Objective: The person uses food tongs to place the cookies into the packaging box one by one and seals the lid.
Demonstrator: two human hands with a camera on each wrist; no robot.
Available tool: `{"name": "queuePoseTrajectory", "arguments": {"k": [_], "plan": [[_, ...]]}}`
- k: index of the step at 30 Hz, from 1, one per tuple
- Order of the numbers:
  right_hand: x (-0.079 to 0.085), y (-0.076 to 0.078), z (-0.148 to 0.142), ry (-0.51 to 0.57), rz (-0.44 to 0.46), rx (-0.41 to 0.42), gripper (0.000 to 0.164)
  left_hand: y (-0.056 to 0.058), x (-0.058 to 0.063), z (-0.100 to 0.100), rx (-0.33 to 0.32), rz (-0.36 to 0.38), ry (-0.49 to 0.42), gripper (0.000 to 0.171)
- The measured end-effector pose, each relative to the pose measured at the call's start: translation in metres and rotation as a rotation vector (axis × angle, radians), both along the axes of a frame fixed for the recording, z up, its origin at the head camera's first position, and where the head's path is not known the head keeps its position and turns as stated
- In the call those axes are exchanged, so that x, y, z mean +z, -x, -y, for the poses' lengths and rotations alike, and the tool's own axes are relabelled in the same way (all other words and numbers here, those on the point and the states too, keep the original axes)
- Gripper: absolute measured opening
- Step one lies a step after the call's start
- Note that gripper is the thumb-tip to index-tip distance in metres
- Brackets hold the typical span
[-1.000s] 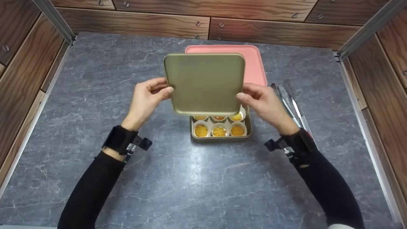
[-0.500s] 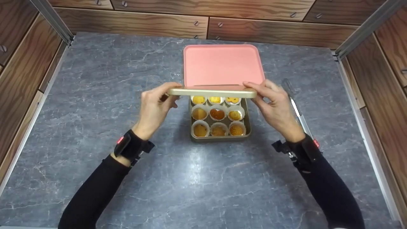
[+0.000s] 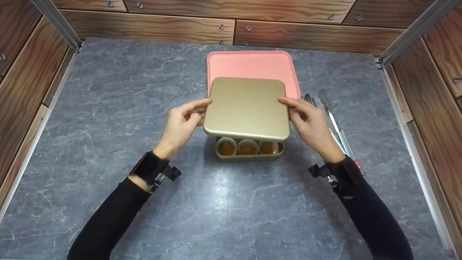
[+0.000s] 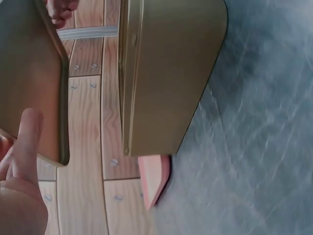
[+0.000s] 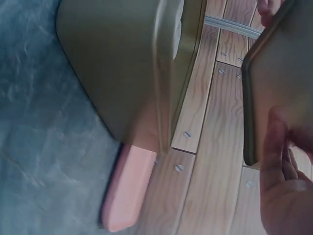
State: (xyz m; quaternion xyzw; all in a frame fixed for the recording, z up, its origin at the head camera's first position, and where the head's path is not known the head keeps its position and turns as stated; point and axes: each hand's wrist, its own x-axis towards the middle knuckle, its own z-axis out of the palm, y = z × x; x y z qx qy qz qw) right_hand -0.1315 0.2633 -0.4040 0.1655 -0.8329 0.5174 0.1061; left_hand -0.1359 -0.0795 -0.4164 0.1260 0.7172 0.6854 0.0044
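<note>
A gold metal lid (image 3: 249, 108) is held level between both hands, over a matching gold tin (image 3: 249, 157). My left hand (image 3: 182, 122) pinches its left edge, and my right hand (image 3: 310, 124) grips the right edge. In both wrist views a gap shows between the lid (image 4: 34, 83) and the tin (image 5: 107, 63). The front row of small yellow-brown pastries (image 3: 247, 147) in white paper cups shows at the tin's near end. The lid hides the rest of the tin's contents.
Behind the tin lies a pink tray (image 3: 252, 65), partly covered by the lid in the head view. Metal tongs (image 3: 337, 126) lie on the grey marbled table (image 3: 223, 216), right of the tin and near my right forearm. Wood-patterned panels (image 3: 144, 27) enclose the back and sides.
The lid was upright with its inside facing me, then tipped edge-on. It is now flat, top side up, and nearer over the tin. Both hands turned with it.
</note>
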Motion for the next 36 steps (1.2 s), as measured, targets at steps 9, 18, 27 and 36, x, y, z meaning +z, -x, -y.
{"name": "queuePoseTrajectory", "arguments": {"k": [9, 18, 27, 36], "plan": [[-0.016, 0.009, 0.006, 0.253, 0.32, -0.111, 0.03, -0.006, -0.01, -0.018, 0.012, 0.273, -0.088, 0.052], [-0.034, 0.019, 0.007, -0.051, 0.321, -0.208, 0.044, -0.006, -0.023, -0.027, 0.023, 0.37, -0.024, 0.054], [-0.033, 0.021, 0.007, -0.163, 0.318, -0.2, 0.043, -0.006, -0.027, -0.028, -0.011, 0.41, -0.024, 0.053], [-0.032, 0.017, 0.005, -0.235, 0.275, -0.171, 0.04, -0.009, -0.022, -0.026, -0.021, 0.414, 0.017, 0.053]]}}
